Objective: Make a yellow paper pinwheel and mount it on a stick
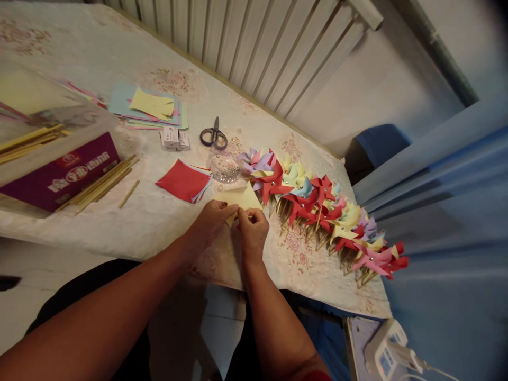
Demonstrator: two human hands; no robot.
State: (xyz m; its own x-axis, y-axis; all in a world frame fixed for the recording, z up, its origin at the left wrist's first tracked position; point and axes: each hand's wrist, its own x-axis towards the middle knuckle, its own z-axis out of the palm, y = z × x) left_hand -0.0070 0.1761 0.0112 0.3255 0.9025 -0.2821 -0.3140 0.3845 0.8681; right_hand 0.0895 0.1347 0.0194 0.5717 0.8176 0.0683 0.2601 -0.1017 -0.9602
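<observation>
So, L+R hands (pixel 214 216) (pixel 253 228) in tight pinch on yel paper (pixel 246 198), near edge partly hidden

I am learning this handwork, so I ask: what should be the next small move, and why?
Perhaps bring a loose tip of the pale yellow paper to its middle: the left hand and right hand pinch it close together, a pointed corner stands out beyond them, and the pinwheels nearby have tips gathered at their centres.

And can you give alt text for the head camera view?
Left hand and right hand hold pale yellow paper over a floral tablecloth; colourful paper pinwheels lie to the right, a red-topped paper stack to the left, scissors beyond.
</observation>
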